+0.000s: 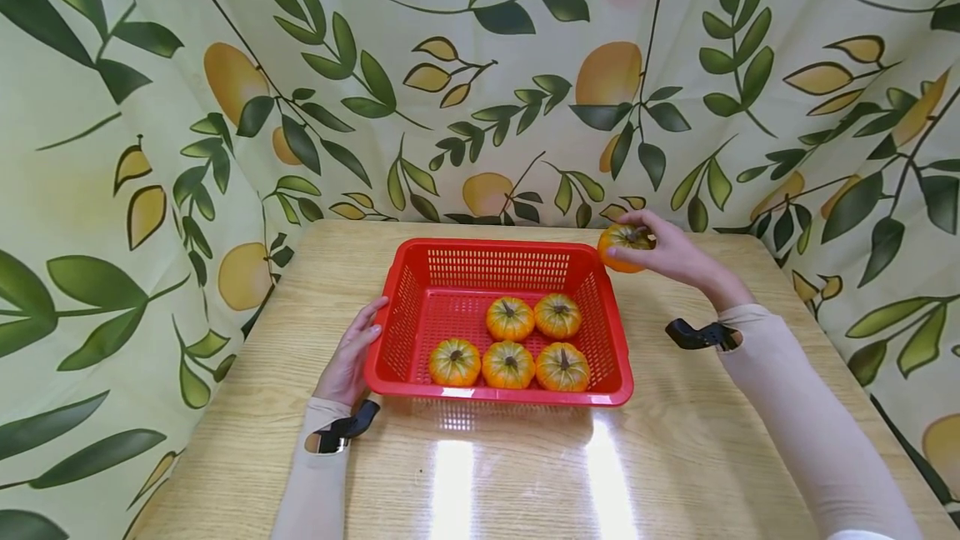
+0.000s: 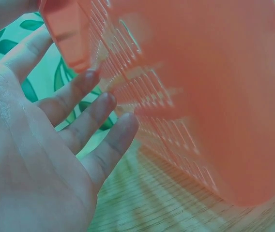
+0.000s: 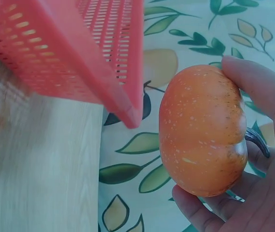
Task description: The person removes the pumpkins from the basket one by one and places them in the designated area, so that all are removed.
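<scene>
A red plastic basket (image 1: pixel 498 394) holds several small orange pumpkins (image 1: pixel 510 365), lying in its right and near part with stems up. My left hand (image 1: pixel 351 357) is at the basket's left side. In the left wrist view, the fingertips (image 2: pixel 128 123) touch the slotted wall under the rim, the fingers fairly straight. My right hand (image 1: pixel 667 252) grips another small pumpkin (image 1: pixel 624 250) between thumb and fingers, beside the basket's far right corner. Seen from the right wrist, this pumpkin (image 3: pixel 200 130) has its dark stem towards the palm, and the basket (image 3: pixel 60 53) is close by.
The basket stands on a light wooden table (image 1: pixel 697 457). Behind the table and on both sides hangs a cloth (image 1: pixel 480 107) printed with leaves and fruit. Each wrist bears a black strap-like mount (image 1: pixel 701 334) over a pale sleeve.
</scene>
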{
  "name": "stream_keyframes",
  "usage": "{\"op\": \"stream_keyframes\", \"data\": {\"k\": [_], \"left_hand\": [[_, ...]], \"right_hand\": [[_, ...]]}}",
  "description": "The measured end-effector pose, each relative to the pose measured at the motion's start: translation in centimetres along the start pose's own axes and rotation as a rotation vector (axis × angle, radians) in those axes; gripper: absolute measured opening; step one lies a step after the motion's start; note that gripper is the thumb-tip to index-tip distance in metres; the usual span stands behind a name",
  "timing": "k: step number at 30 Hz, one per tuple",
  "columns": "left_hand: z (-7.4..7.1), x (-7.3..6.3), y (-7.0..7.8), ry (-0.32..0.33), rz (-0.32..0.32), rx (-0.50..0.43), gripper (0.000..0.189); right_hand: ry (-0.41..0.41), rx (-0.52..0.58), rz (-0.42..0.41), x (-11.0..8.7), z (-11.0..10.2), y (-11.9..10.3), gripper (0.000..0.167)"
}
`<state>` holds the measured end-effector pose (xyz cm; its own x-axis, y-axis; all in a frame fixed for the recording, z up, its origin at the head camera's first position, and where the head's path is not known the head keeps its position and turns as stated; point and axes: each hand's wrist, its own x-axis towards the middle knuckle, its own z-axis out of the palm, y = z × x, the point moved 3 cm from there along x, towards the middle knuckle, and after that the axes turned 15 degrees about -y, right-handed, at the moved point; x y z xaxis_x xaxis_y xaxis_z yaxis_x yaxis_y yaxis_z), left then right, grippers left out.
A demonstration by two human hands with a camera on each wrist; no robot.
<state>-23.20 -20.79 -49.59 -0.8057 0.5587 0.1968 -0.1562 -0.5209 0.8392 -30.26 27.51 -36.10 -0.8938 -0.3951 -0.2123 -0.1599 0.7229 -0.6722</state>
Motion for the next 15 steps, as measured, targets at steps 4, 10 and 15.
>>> {"op": "stream_keyframes", "data": {"k": [4,10,15], "left_hand": [[-0.1,0.0,0.0,0.007,-0.004,-0.001,0.045],[0.0,0.0,0.1,-0.001,-0.001,-0.003,0.044],[0.1,0.0,0.1,-0.01,0.009,-0.002,0.043]], "right_hand": [[-0.001,-0.005,0.006,-0.2,0.0,0.7,0.066],[0.004,-0.01,0.016,-0.5,0.1,1.7,0.068],[-0.007,-0.004,0.036,-0.6,0.2,2.4,0.07]]}}
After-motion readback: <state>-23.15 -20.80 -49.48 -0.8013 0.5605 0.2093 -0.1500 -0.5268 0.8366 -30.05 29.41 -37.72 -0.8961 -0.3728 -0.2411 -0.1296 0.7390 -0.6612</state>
